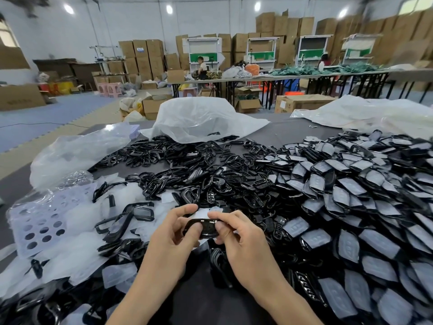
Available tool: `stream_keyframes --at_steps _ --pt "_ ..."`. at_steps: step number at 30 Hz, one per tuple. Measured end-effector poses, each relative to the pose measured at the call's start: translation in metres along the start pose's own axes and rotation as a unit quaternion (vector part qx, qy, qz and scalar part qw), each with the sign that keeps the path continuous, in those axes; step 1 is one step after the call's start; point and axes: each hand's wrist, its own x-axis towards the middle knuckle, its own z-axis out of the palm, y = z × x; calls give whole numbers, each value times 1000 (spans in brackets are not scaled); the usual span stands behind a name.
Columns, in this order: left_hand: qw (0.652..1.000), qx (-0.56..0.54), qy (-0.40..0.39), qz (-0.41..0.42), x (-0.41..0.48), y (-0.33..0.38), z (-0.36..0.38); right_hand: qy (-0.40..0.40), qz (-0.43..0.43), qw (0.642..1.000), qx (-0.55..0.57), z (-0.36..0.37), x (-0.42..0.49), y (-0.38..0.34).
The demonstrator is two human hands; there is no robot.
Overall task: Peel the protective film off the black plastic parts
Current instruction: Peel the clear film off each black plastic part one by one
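A glossy black plastic part (pixel 203 228) is held between both hands just above the table, near the lower middle. My left hand (pixel 174 233) grips its left end with curled fingers and thumb. My right hand (pixel 236 233) pinches its right end, where a bit of whitish film (pixel 214 210) sticks up behind the fingertips. A big heap of black parts still covered in grey-white film (pixel 351 191) fills the right side. Bare black frames (pixel 178 165) lie piled in the middle and far left.
Peeled clear film scraps and a punched plastic sheet (pixel 39 226) lie at the left. Large plastic bags (pixel 199 118) sit at the table's far edge. Beyond are long tables, stacked cardboard boxes (pixel 140 57) and a seated person (pixel 202 68).
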Motion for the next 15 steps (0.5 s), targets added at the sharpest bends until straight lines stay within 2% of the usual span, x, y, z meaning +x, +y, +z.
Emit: stream_keyframes --at_steps 3,9,11,15 --pt "999 33 4 22 -4 0 0 -4 4 1000 4 -1 0 0" --pt "996 61 40 50 -8 4 7 -25 30 992 120 1 6 -3" --pt "990 112 48 69 -8 3 8 -16 36 993 107 2 6 -1" --pt "952 278 54 119 -6 -4 0 74 49 995 49 -3 9 8"
